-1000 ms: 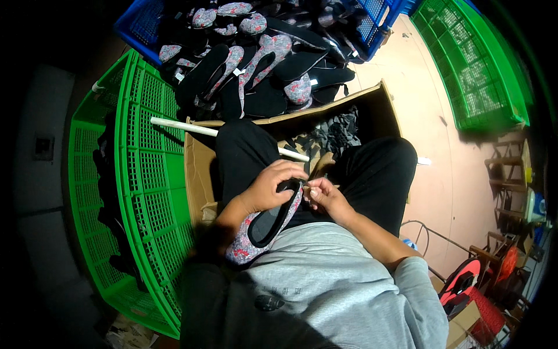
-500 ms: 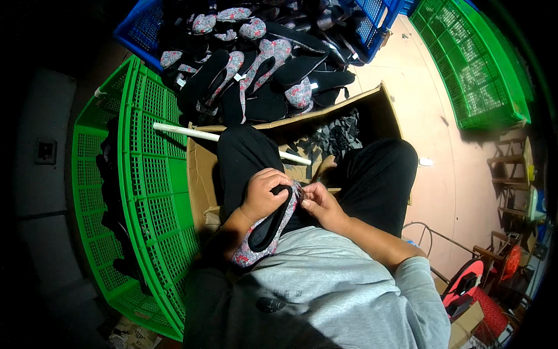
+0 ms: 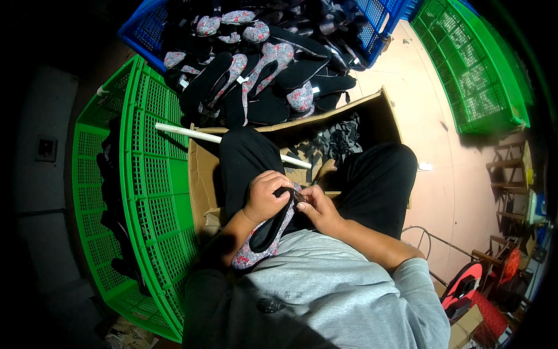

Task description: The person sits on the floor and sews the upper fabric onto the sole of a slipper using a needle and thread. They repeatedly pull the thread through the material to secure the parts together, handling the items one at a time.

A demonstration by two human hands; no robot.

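Note:
A slipper with grey, red-flowered fabric and a black inside lies slantwise over my lap, its rounded end toward my belly. My left hand is closed round the far end, fingers over the edge. Beside it my right hand pinches with thumb and forefinger at that same end. Something small and dark shows at those fingertips, too small to make out. Both hands work close together above the gap between my knees.
Ahead, a blue crate overflows with similar slippers. Below my knees stands a cardboard box with dark scraps, a white rod across it. Green crates stand left and far right. Wooden racks line the right.
My right hand has shifted slightly toward the left hand and turned a little, its fingertips now closer to the slipper's edge. The left hand keeps its hold.

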